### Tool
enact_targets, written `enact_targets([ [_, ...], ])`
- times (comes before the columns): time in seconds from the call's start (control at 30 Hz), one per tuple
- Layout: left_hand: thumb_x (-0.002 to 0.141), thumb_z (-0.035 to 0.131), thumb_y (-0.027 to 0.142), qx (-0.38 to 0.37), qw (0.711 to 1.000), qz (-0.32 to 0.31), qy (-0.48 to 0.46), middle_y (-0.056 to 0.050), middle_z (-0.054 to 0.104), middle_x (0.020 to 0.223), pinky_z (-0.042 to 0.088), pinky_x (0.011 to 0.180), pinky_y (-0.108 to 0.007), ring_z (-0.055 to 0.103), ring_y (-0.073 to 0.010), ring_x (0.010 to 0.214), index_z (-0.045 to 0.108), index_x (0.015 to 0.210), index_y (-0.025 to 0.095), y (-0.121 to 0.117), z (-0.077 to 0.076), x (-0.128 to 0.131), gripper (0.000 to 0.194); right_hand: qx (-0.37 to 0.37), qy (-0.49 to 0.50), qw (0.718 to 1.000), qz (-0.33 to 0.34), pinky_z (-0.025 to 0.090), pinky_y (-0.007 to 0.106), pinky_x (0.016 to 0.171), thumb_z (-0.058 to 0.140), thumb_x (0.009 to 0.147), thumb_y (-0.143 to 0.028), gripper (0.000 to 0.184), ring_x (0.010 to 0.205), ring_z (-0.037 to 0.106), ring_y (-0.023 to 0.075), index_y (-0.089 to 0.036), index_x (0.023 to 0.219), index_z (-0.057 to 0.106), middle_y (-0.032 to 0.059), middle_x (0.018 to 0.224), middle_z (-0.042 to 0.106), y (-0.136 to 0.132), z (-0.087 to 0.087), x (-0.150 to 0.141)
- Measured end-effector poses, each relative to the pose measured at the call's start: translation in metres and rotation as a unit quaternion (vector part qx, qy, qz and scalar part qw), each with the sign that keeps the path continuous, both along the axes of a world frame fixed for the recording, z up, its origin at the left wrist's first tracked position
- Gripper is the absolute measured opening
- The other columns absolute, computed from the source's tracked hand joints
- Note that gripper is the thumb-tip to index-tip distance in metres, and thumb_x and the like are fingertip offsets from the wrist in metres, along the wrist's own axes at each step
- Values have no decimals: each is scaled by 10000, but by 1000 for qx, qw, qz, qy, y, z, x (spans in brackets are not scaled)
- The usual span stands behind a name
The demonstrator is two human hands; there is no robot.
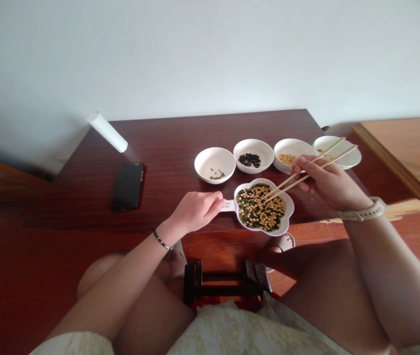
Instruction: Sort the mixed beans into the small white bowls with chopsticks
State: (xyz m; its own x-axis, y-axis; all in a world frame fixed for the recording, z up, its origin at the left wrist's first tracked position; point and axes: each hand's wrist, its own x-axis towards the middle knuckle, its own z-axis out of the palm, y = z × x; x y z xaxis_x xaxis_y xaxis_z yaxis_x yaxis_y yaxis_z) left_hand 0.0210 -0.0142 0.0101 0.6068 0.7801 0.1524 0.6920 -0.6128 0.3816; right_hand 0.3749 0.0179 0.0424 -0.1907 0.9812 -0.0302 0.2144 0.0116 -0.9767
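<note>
- A dark red-brown wooden table (165, 138) goes across the middle of the frame, in front of a pale wall.
- On its left part, a white cylinder (110, 134) stands, looking tilted in this view.
- Near it, and lower in the frame, a black rectangular phone (127, 186) lies flat on the table.
- The left hand (197, 211), in the lower middle, has its fingers closed around the short white handle of the dish. A dark beaded bracelet (162, 239) is on this wrist.
- Above this hand, a round white bowl (213, 159) contains a few small green beans.
- Just beside it, a second white bowl (249, 147) holds a small pile of black beans.
- Below these bowls, right of centre, is a white flower-shaped dish (289, 209) with a lilac edge. It is at the near edge of the table and is full of mixed yellow, black and green beans.
- A third white bowl (293, 146) contains yellow beans.
- Two pale wooden chopsticks (292, 186) slope down to the left, with their tips among the mixed beans.
- The right hand (324, 182) has its fingers clamped on the chopsticks; a light-coloured watch band (365, 212) is on the wrist.
- Behind the chopsticks is a fourth white bowl (350, 157); its content is too small to tell.
</note>
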Motion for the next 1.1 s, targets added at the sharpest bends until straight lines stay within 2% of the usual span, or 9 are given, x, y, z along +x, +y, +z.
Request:
enact_targets([
  [0.33,1117,336,421,5,1000,-2,4,-17,705,784,377,634,-295,671,-192,693,586,901,221,1,-2,-1,386,17,71,997,-28,240,227,399,635,1010,-457,367,469,408,86,-178,772,645,20,630,510,1,2,-1],
  [0.83,1122,339,423,4,1000,0,3,-7,697,770,370,639,-303,677,-188,696,581,902,221,0,-3,-1,385,9,103,994,-36,223,230,390,677,982,-420,323,472,396,85,-177,770,653,24,658,518,0,5,-5],
  [0.97,1125,334,425,3,1000,-1,7,-7,701,781,362,641,-308,676,-189,699,575,903,219,0,-3,-1,387,17,148,987,-66,251,216,393,689,976,-381,304,494,402,76,-178,760,623,28,726,533,2,6,-9],
  [1.1,1125,330,431,4,1000,-1,10,-6,698,783,358,643,-307,673,-191,702,571,900,218,1,-2,-1,393,64,236,962,-123,251,181,392,718,953,-330,271,516,414,57,-173,766,600,21,775,533,11,6,-16],
])
